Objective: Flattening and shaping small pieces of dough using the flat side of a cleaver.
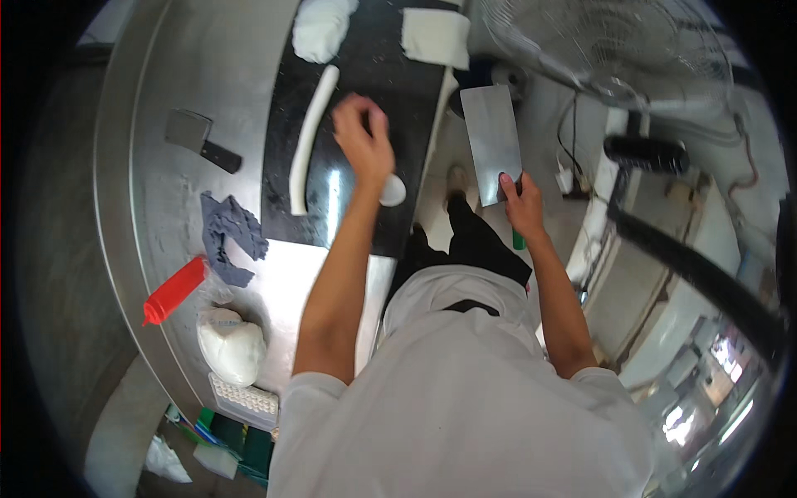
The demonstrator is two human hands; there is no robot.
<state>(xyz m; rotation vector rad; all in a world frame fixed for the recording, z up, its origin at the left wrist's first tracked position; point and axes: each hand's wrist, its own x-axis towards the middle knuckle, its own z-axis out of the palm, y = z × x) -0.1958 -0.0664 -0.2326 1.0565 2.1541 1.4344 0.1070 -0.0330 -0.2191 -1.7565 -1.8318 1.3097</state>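
My right hand (525, 205) grips a broad rectangular cleaver (492, 137) by its green handle, blade pointing away from me, beside the table's edge. Over the black work board (401, 230) hovers my left hand (367, 140), its fingers curled and blurred; whether anything is in them cannot be seen. A long white dough roll (305, 149) lies on the board to the left of that hand. Partly hidden by my left wrist is a small round white piece (393, 191). At the board's far end are a white lump, apparently dough (320, 28), and a pale folded cloth or sheet (436, 36).
On the steel table (187, 75) lie a small black-handled cleaver (205, 142), a grey cloth (230, 233), a red squeeze bottle (175, 289), a white plastic-wrapped bundle (230, 348) and a tray of small white pieces (246, 398). A large fan (610, 50) stands to the far right.
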